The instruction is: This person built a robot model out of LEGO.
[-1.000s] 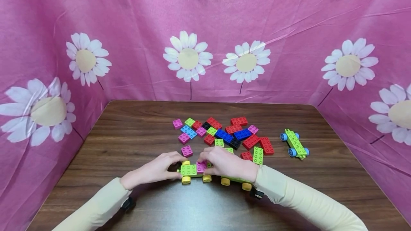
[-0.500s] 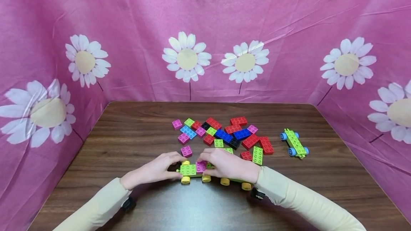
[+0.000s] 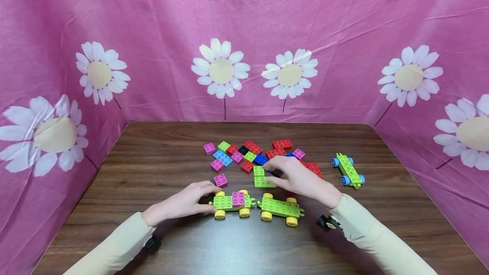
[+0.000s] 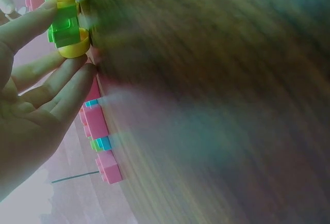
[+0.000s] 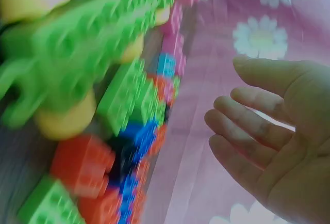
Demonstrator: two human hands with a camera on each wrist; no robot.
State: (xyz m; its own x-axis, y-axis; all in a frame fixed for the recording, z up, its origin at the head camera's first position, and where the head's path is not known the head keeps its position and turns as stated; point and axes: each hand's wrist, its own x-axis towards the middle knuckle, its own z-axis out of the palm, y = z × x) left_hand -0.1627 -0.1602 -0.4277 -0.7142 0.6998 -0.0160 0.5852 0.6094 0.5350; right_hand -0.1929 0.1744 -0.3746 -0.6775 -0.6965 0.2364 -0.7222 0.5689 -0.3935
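Observation:
My left hand [image 3: 184,202] holds the left end of a lime-green toy car base [image 3: 223,202] with yellow wheels, thumb on the near side, fingers on the far side. A pink brick [image 3: 238,199] sits on top, on the base's right half. To its right stands a second lime-green car base [image 3: 280,209] with yellow wheels and bare studs. Above the brick pile hovers my right hand [image 3: 302,179], beside a lime-green long brick [image 3: 262,182]. The right wrist view shows that hand [image 5: 273,131] with fingers loosely spread, nothing in them.
Several red, blue, black, pink and green bricks lie scattered behind the cars, among them a light-blue brick [image 3: 223,158] and a lone pink brick [image 3: 220,180]. At the right stands a green car base with blue wheels [image 3: 348,170]. Flowered pink cloth [image 3: 164,75] surrounds the wooden table.
My right hand has let go of the pink brick and moved right and away over the pile, uncovering the second car base. My left hand stays on the first car base.

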